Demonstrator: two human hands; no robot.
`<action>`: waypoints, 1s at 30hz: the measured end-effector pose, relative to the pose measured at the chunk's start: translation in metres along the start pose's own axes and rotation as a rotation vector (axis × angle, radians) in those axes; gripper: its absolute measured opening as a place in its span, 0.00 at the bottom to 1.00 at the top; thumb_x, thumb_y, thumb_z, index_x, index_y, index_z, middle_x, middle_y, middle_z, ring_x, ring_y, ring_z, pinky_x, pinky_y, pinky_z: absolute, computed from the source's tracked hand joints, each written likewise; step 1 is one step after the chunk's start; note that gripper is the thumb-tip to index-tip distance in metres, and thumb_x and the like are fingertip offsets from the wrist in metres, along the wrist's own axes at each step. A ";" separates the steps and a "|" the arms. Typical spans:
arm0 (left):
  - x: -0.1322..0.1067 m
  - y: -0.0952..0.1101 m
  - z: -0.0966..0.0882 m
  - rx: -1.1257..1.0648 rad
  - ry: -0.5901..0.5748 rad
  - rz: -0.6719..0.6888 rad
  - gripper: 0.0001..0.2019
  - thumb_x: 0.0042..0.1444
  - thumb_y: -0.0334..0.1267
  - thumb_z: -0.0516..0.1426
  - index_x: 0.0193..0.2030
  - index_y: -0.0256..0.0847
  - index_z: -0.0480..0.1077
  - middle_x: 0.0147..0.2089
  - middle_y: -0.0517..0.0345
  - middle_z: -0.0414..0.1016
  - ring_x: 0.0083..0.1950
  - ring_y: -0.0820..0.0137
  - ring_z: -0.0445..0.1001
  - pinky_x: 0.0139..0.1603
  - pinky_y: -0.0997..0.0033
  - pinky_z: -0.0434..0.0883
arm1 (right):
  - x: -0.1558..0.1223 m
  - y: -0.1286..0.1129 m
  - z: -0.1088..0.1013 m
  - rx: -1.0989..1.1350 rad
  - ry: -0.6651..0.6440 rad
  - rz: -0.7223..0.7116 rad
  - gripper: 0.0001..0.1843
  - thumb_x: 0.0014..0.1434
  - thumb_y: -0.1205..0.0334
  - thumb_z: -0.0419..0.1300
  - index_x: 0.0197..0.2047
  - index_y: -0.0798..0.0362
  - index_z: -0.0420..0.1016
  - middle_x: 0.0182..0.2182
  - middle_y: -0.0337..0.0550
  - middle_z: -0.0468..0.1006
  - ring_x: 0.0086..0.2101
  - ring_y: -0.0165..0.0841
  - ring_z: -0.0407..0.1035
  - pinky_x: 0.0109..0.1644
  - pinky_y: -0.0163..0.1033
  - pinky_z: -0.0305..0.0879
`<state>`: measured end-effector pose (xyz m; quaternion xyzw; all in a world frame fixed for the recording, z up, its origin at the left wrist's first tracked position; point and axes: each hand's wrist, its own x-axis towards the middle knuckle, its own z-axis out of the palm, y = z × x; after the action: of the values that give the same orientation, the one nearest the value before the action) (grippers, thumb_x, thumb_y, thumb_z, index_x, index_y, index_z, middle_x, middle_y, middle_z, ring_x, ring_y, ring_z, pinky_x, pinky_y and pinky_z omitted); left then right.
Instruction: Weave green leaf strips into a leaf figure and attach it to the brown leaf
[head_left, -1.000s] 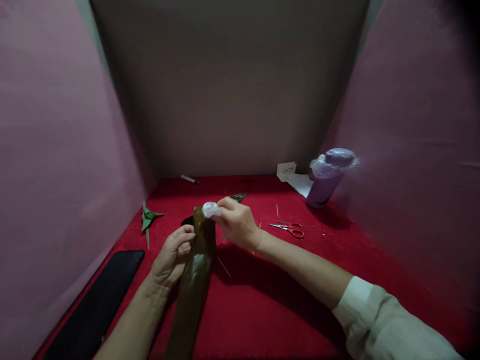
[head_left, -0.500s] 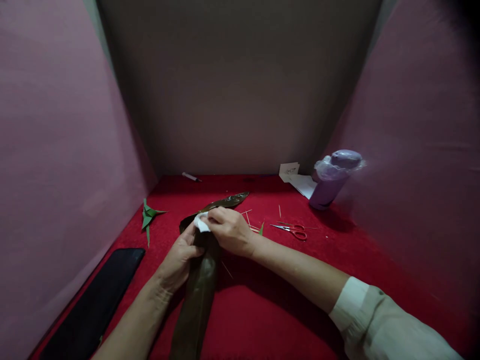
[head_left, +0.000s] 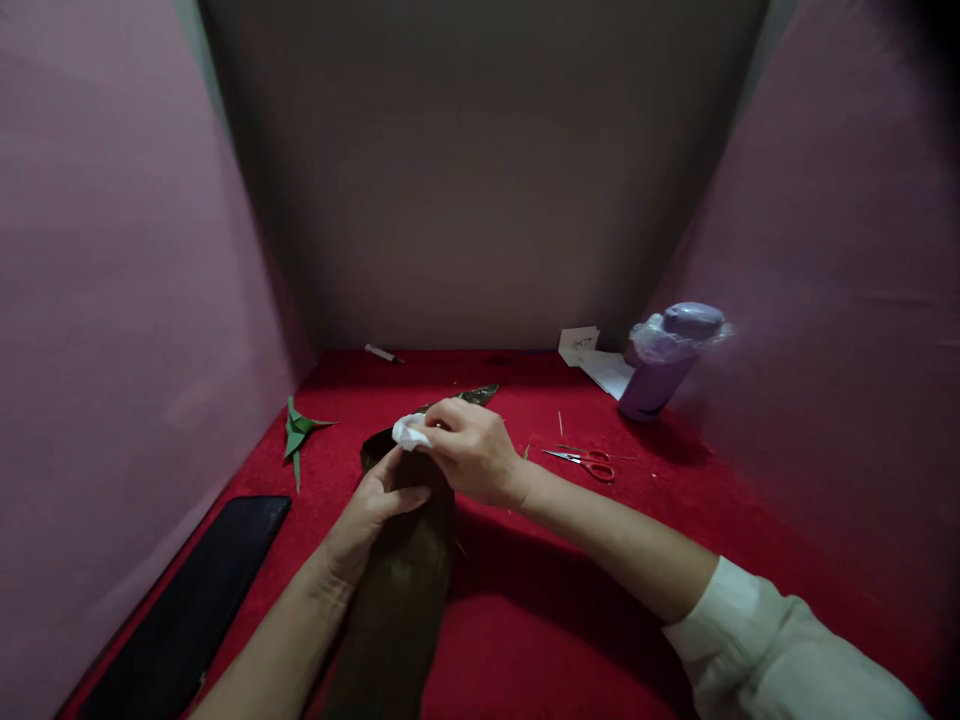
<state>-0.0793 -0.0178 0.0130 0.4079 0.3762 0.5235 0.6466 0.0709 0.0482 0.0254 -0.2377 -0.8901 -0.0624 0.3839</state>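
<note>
A long, dark green-brown leaf runs from the bottom edge up to a bend near the middle, its shiny pointed end lying farther back. My left hand grips the leaf by its left side, thumb on top and the other fingers partly hidden beneath. My right hand is closed on a white tissue, which touches the leaf near its bend, just beyond my left fingertips. Past my right hand lie red-handled scissors, with a thin stick behind them.
On the red cloth, a folded green leaf shape lies at left, above a black pouch. A syringe-like tube rests at the back. White papers and a plastic-topped purple container stand at back right, between pink side walls.
My right hand has shifted slightly right and up with the tissue. The near part of the leaf has turned to show a broader face, and my left thumb has moved right over it.
</note>
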 end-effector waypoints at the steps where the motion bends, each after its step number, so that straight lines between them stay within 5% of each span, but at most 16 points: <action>1: 0.001 -0.001 0.000 0.008 0.013 0.012 0.27 0.40 0.30 0.62 0.51 0.42 0.68 0.48 0.54 0.75 0.51 0.57 0.71 0.51 0.62 0.67 | -0.001 -0.005 0.002 -0.028 -0.007 -0.045 0.11 0.62 0.64 0.50 0.44 0.48 0.71 0.37 0.43 0.71 0.36 0.31 0.63 0.40 0.37 0.59; 6: 0.006 -0.004 -0.006 0.130 0.111 0.079 0.20 0.37 0.27 0.62 0.42 0.38 0.72 0.42 0.55 0.78 0.49 0.56 0.72 0.51 0.62 0.68 | 0.001 -0.008 0.015 -0.106 -0.049 -0.186 0.10 0.61 0.66 0.50 0.42 0.51 0.71 0.34 0.43 0.70 0.33 0.32 0.61 0.37 0.38 0.56; 10: 0.004 -0.002 -0.010 0.081 0.079 0.021 0.35 0.39 0.28 0.61 0.58 0.46 0.62 0.53 0.55 0.73 0.52 0.58 0.70 0.47 0.66 0.69 | 0.014 0.019 0.016 -0.093 -0.020 0.098 0.11 0.62 0.65 0.49 0.36 0.51 0.73 0.33 0.42 0.69 0.32 0.30 0.61 0.35 0.35 0.55; 14: 0.001 -0.001 -0.009 0.028 0.004 0.022 0.37 0.41 0.27 0.60 0.61 0.49 0.59 0.57 0.57 0.69 0.54 0.60 0.69 0.46 0.70 0.69 | 0.017 0.034 0.007 -0.082 0.019 0.365 0.11 0.61 0.61 0.51 0.34 0.50 0.75 0.34 0.41 0.70 0.31 0.29 0.62 0.32 0.34 0.54; 19: 0.004 -0.006 -0.013 0.102 0.055 0.014 0.37 0.39 0.24 0.60 0.60 0.47 0.61 0.55 0.56 0.72 0.53 0.59 0.70 0.48 0.68 0.69 | 0.009 0.010 0.004 -0.054 -0.020 0.056 0.11 0.61 0.62 0.51 0.36 0.47 0.75 0.36 0.40 0.72 0.34 0.30 0.63 0.37 0.35 0.55; 26: 0.001 -0.001 -0.010 0.038 -0.021 -0.009 0.37 0.41 0.26 0.60 0.60 0.49 0.59 0.61 0.56 0.65 0.60 0.57 0.62 0.50 0.69 0.67 | 0.007 0.027 0.000 -0.018 -0.008 0.421 0.09 0.59 0.61 0.54 0.33 0.50 0.75 0.30 0.39 0.70 0.27 0.27 0.62 0.29 0.33 0.53; 30: 0.002 -0.001 -0.008 0.029 -0.014 0.009 0.36 0.41 0.25 0.59 0.60 0.47 0.60 0.58 0.56 0.68 0.59 0.56 0.62 0.53 0.66 0.65 | -0.001 0.010 -0.008 -0.038 0.082 0.243 0.10 0.60 0.62 0.52 0.35 0.50 0.74 0.34 0.42 0.72 0.32 0.30 0.64 0.36 0.35 0.57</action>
<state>-0.0864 -0.0150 0.0090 0.4227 0.3775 0.5176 0.6410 0.0812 0.0540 0.0298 -0.3482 -0.8369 -0.0420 0.4203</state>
